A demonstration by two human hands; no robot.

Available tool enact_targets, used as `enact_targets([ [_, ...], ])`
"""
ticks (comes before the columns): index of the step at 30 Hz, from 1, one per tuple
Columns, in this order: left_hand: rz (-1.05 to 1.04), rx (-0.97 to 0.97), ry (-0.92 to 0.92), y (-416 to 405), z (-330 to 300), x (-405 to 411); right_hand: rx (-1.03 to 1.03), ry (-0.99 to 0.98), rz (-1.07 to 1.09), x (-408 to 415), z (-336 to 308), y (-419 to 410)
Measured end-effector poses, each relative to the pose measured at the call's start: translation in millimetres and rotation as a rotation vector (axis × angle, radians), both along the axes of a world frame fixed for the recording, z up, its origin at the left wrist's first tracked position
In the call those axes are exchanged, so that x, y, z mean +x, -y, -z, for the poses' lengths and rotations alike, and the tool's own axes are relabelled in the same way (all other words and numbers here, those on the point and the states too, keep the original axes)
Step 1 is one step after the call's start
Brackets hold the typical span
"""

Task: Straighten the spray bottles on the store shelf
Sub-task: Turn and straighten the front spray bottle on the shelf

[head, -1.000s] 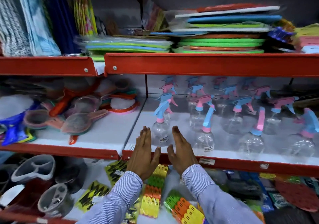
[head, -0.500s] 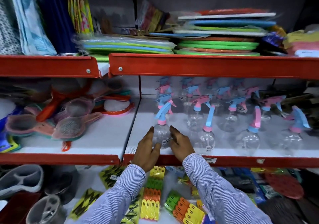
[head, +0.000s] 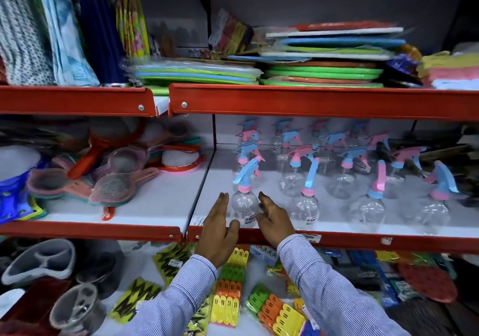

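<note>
Two spread hands, left hand (head: 217, 234) and right hand (head: 274, 222), flank clear blue-triggered spray bottle (head: 243, 201).

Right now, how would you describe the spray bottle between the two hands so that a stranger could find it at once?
Look at the middle red shelf, right section, front row. The spray bottle is the leftmost there, clear and round, between the left hand and the right hand. Unlike the other front bottles, its blue trigger head points left.
</note>
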State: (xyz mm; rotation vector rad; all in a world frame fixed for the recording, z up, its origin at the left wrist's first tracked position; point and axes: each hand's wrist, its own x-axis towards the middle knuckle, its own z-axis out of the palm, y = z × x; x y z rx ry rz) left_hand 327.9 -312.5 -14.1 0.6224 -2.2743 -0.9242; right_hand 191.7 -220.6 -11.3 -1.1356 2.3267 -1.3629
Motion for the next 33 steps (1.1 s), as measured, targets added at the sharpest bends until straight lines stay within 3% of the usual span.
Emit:
enact_targets([
  [5,-0.077,-0.035,-0.078,-11,-4,3,0.04,0.081,-0.022,-7,-11,9],
  [33,-0.016,0.102,-0.078,-5,-10,-5,-0.046,0.1,0.009,12,0,-7],
])
